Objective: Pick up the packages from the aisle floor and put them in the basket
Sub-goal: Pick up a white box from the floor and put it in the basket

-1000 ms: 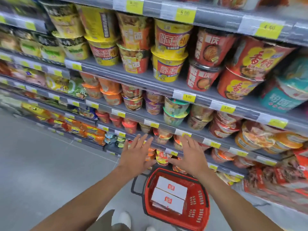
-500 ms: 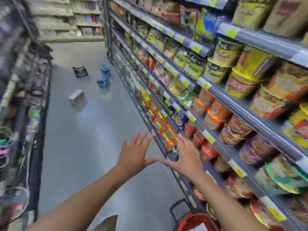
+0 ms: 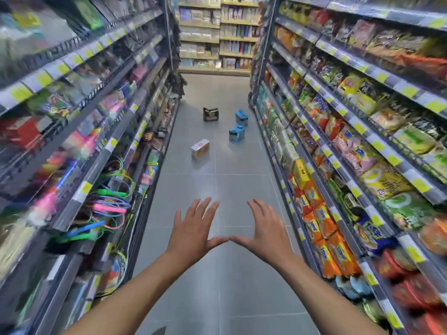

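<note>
Both hands are spread wide and hold nothing: the left hand (image 3: 193, 230) and right hand (image 3: 266, 230) hang palm-down over the grey floor (image 3: 217, 281), thumb tips almost meeting. Well ahead on the aisle floor lie four packages: a white-and-orange box (image 3: 200, 149), two blue packs (image 3: 236, 133) (image 3: 242, 117) and a dark pack (image 3: 211, 114). Half a second ago the view faced the noodle shelves (image 3: 338, 165) with the red basket at the bottom edge; now it looks straight down the aisle and the basket is out of view.

Bright, even store light; the grey tiled floor (image 3: 217, 189) carries soft sheen, and the white-and-orange cardboard package (image 3: 200, 149) casts a faint shadow. Motion blur smears the left metal shelves (image 3: 48, 117); edges bow outward.
</note>
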